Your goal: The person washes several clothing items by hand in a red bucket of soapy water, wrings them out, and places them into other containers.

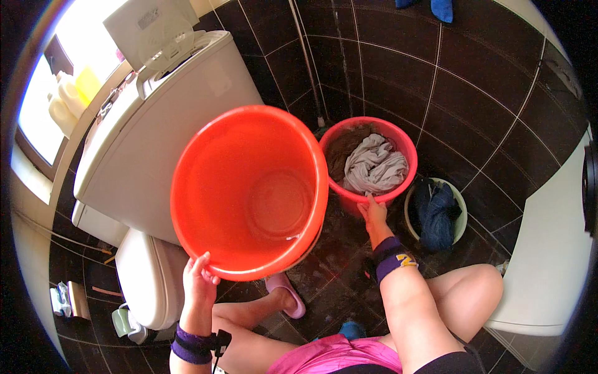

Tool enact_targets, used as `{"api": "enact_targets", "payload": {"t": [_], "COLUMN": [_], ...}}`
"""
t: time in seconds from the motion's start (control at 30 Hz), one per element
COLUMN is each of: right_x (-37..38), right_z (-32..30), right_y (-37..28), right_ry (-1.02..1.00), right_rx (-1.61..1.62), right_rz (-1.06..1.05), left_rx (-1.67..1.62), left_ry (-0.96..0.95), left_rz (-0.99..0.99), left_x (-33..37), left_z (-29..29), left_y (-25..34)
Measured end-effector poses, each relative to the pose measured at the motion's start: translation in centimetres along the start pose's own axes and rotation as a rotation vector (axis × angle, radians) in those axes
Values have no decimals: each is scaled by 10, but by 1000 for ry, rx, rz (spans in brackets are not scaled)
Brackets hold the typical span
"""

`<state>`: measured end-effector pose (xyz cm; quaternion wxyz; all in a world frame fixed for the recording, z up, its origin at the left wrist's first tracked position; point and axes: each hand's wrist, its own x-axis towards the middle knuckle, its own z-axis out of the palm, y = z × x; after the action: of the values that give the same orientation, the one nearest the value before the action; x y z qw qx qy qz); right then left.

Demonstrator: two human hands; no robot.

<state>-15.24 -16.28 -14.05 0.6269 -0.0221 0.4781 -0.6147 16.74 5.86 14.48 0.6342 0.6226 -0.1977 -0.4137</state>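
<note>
A large orange-red plastic bucket [205, 162] is tilted so that its bare inside faces me. My left hand [200, 277] is closed on its near rim, thumb over the edge. To the right stands a smaller pinkish-red bucket [406, 146] with a bunched light grey cloth [375, 165] and darker brown fabric in it. On this bucket's near rim, my right hand [374, 213] is closed with the fingertips at the edge. A pale green tub [462, 215] holding dark blue clothing [438, 218] sits beside it, touched by neither hand.
Behind the orange-red bucket is a white top-loading washing machine [168, 106] with its lid raised. A white toilet [146, 277] is at the left. Bottles [71, 93] line the windowsill. Another white appliance [542, 262] flanks me on the right, and dark tiled walls [486, 93] enclose the corner.
</note>
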Motion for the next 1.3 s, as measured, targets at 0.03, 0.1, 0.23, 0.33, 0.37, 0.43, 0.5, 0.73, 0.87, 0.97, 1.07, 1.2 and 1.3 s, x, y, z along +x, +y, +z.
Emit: {"api": "enact_targets", "payload": {"t": [0.03, 0.1, 0.23, 0.33, 0.37, 0.43, 0.5, 0.73, 0.87, 0.97, 1.07, 1.2, 1.3], "right_x": [-8, -30, -92, -133, -145, -176, -195, -258, -260, -265, -251, -202, -137], "right_z": [-8, -27, -56, -78, -88, -99, -113, -139, -152, -142, -122, -82, -41], "right_y": [2, 10, 24, 38, 41, 48, 48, 39, 23, -22, -62, -113, -174], "right_ry": [3, -15, -51, 16, 16, 58, 106, 168, 69, -229, -631, -702, -606], "right_rx": [-3, -20, 36, -18, -23, 4, -65, -149, -178, -455, -703, -806, -809], "right_rz": [-15, -57, -1, 12, 12, 40, 86, 278, 428, 833, 862, 267, 44], "left_rx": [-14, -43, -173, -214, -223, -253, -277, -179, -128, -82, -14, 21, 25], "left_ry": [-31, -52, -95, -169, -198, -242, -257, -257, -241, -285, -287, -318, -353], "left_rz": [-9, 7, -5, -48, -59, -84, -130, -230, -290, -335, -389, -451, -510], "left_x": [1, 6, 29, 54, 56, 68, 81, 131, 140, 157, 182, 200, 205], "left_z": [7, 18, 42, 77, 94, 119, 151, 220, 253, 259, 269, 284, 304], "left_y": [6, 6, 7, 5, 6, 4, -3, -39, -63, -85, -106, -131, -153]}}
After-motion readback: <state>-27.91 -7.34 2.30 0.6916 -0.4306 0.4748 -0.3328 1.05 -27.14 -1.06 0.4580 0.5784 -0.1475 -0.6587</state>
